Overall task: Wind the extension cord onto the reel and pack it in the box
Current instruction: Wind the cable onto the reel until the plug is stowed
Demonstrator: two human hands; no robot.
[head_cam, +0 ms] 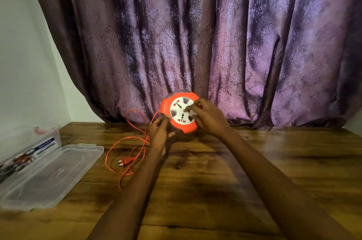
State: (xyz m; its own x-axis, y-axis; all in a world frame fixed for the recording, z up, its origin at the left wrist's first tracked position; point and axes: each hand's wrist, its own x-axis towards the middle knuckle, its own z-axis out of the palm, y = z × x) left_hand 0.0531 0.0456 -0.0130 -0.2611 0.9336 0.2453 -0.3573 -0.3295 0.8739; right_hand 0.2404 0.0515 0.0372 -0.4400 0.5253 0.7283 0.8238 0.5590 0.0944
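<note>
Cord reel (181, 115), orange w/ white socket face, is held tilted up off the wooden table (215, 181), near its far edge, in front of a purple patterned curtain (215, 34).

Going big to small: curtain fills the back; table spans the lower frame. Clear plastic box (29, 142) sits at the table's left edge, open, w/ its clear lid (51, 175) lying flat just beside it. Printed label shows on the box side; text too small to read.

Left hand (159, 134) grips the reel's lower-left rim, fingers curled round it. Right hand (207, 116) is on the white face, fingertips curled and pinching at the hub.

Orange cord (125, 140) runs out from the reel's left side and lies in loose loops on the table, left of the left forearm. Plug (125, 161) rests among the loops, pins pointing left.
</note>
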